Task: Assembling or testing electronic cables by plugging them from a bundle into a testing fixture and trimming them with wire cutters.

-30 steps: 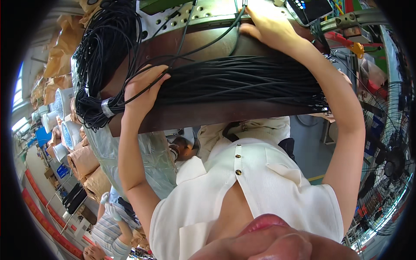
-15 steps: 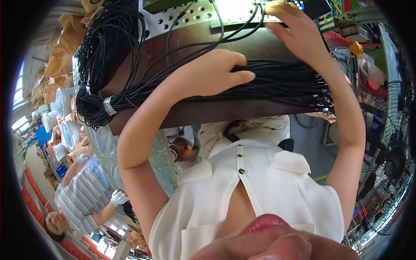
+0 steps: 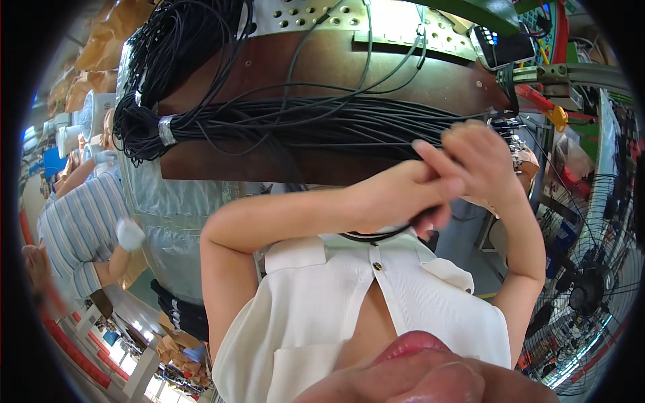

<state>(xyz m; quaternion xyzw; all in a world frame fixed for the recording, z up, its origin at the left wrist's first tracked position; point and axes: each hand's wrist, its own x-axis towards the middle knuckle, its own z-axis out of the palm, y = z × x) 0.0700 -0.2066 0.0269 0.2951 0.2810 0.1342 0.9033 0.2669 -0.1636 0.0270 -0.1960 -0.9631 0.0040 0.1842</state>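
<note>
In front of my body, my left hand [image 3: 406,193] is closed around a black cable [image 3: 376,237], part of which loops below it against the white shirt. My right hand [image 3: 482,161] meets it from the right with curled fingers, one of them crossing towards the left hand. Whatever sits between its fingers is hidden and blurred. Beyond both hands, a long bundle of black cables [image 3: 322,126] lies across the brown board [image 3: 322,67], bound at its left end by silvery tape [image 3: 166,130]. Connector ends [image 3: 507,127] gather at the bundle's right end.
Another heap of black cables [image 3: 171,57] fills the far left. A perforated metal plate [image 3: 269,19] and a dark device with a lit screen [image 3: 507,46] stand at the back. On the right is a fan [image 3: 586,289]. A person in a striped shirt [image 3: 87,215] works at left.
My left hand has left the bundle and come nearer my body with a black cable. My right hand has come down from the lit fixture to the left hand.
</note>
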